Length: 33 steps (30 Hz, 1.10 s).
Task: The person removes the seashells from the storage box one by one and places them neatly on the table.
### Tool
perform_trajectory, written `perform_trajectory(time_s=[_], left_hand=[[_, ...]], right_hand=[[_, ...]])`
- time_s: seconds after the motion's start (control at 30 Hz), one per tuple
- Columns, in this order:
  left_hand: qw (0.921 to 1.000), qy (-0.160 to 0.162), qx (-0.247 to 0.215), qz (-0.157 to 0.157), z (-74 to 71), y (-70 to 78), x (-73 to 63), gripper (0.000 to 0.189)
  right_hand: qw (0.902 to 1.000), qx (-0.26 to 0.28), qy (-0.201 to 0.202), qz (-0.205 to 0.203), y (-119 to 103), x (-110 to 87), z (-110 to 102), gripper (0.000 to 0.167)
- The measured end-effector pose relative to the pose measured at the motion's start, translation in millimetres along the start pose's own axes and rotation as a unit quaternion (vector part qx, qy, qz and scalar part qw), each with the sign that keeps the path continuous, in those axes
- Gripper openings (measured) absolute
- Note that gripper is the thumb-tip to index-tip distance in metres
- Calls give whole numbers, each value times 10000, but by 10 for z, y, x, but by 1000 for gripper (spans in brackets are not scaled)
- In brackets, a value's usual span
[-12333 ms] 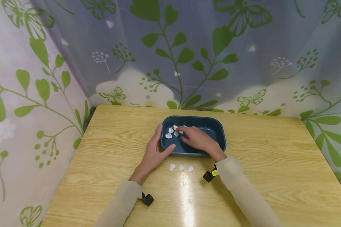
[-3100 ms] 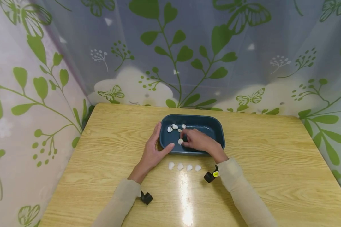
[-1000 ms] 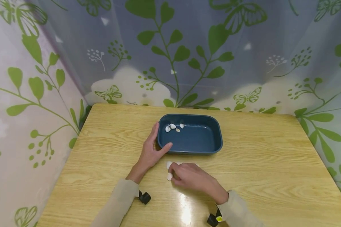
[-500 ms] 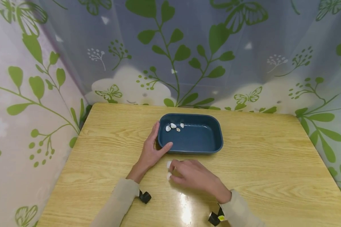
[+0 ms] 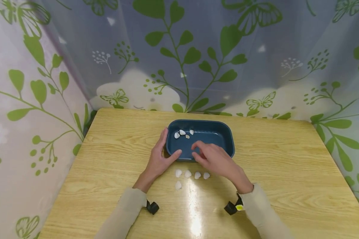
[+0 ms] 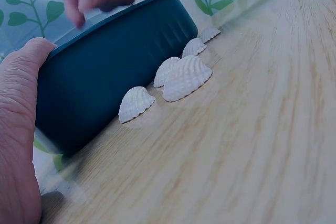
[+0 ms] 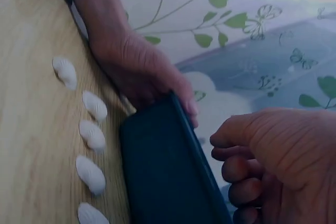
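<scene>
A dark blue rectangular tray (image 5: 203, 156) stands on the table, with several small seashells (image 5: 182, 132) gathered at its back left. My left hand (image 5: 158, 161) holds its left end, thumb at the front rim and fingers along the side. My right hand (image 5: 216, 161) hovers over the tray's front right part, thumb and index finger bent and apart, nothing visible between them. In front of the tray several white ribbed seashells (image 5: 187, 174) lie in a row. One more seashell (image 5: 178, 185) lies below the row's left end. The left wrist view shows the nearest ribbed shell (image 6: 188, 78) large beside the tray.
The wood-grain table (image 5: 287, 166) reaches out on both sides of the tray. A curtain (image 5: 212, 66) with leaves and butterflies hangs behind it and another patterned sheet (image 5: 27, 132) at the left. A black wrist camera (image 5: 230, 208) sits below the right wrist.
The right hand took a shell from the tray, set it below the row's left end, let go, and moved up and right over the tray. The left hand stays at the tray's end.
</scene>
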State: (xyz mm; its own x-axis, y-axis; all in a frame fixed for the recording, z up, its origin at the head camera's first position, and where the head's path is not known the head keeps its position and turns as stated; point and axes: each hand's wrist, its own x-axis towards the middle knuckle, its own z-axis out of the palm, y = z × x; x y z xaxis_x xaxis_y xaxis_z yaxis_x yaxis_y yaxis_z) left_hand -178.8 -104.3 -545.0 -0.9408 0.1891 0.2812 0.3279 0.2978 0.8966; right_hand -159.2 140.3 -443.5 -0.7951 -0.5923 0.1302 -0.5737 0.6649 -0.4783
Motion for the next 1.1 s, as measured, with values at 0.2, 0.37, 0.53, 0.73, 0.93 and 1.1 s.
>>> perform_trajectory(time_s=[0.2,0.37,0.53,0.73,0.93,1.1], left_hand=[[10000,-41,4,-37,-9,3,3,101],[10000,-7,-18,2,-16,5,3,100],[10000,-13,-33,-16,-12,16,5,99],[9999,-2,-137,-29,3,26,2,99],[9999,-4,-147,55,6,21,4,98],[9999,-22,-123,69,-2,27,7,99]], right_hand=[[9963,-283,-691,434,212,237,36,34],[9936,-551,-845,505,304,476,75,42],[9912,-634,-956,655,348,689,115,49],[9866,-715,-1224,804,367,839,234,54],[9834,-755,-1377,905,387,883,330,54],[9858,-670,-1280,857,391,895,344,50]])
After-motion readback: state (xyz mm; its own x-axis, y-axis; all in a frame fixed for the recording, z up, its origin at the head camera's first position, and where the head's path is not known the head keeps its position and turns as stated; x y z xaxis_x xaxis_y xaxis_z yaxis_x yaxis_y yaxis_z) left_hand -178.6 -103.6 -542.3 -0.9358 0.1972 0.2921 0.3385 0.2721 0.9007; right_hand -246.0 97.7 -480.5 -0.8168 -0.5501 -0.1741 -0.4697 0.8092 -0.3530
